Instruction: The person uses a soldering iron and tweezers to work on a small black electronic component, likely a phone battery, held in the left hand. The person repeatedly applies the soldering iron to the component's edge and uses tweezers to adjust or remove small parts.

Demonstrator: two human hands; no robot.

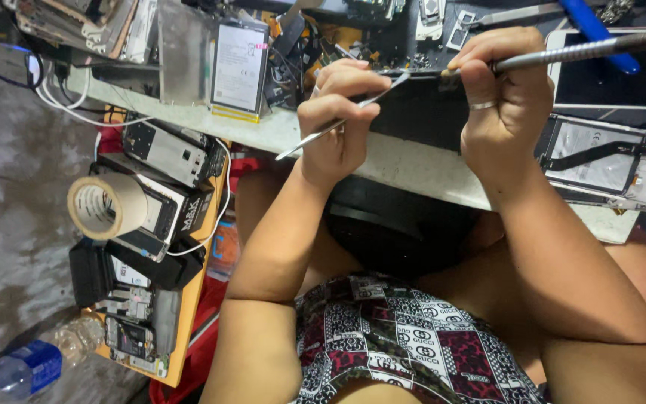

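While the orange tray (pixel 188 322) left holds phone parts, your left hand (pixel 336 120) grips thin metal tweezers (pixel 338 123), your right hand (pixel 506 97) a steel screwdriver (pixel 562 54).

Landmark: dark phone slab (pixel 420 112) at mid bench (pixel 413 161). Pale bench edge just below the slab is bare, free w/ room to pass. Left of slab: white flat battery (pixel 239 67), tangled parts. Right: opened white phone chassis (pixel 607 161). Beyond slab: loose metal bits, blue-handled tool (pixel 596 26) block.
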